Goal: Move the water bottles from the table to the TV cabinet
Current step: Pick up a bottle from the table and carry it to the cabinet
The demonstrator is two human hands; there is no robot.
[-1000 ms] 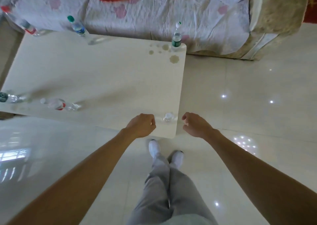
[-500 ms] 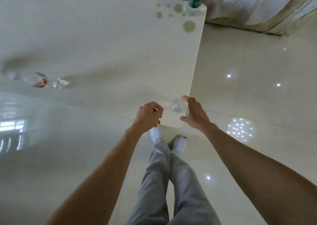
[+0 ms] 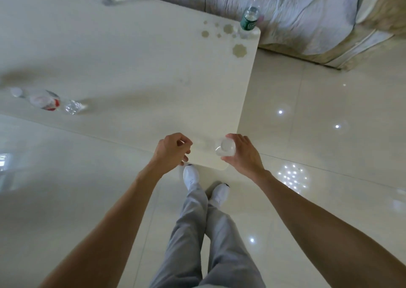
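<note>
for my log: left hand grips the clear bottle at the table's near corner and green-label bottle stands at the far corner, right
No: the head view shows the right hand gripping the clear bottle at the near corner of the table; the left hand holds nothing. The green-label bottle stands at the far corner.

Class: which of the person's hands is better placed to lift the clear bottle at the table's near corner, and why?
Right. The right hand has thumb and fingers round the clear bottle at the near corner of the table; the left hand is curled beside it, holding nothing.
</note>
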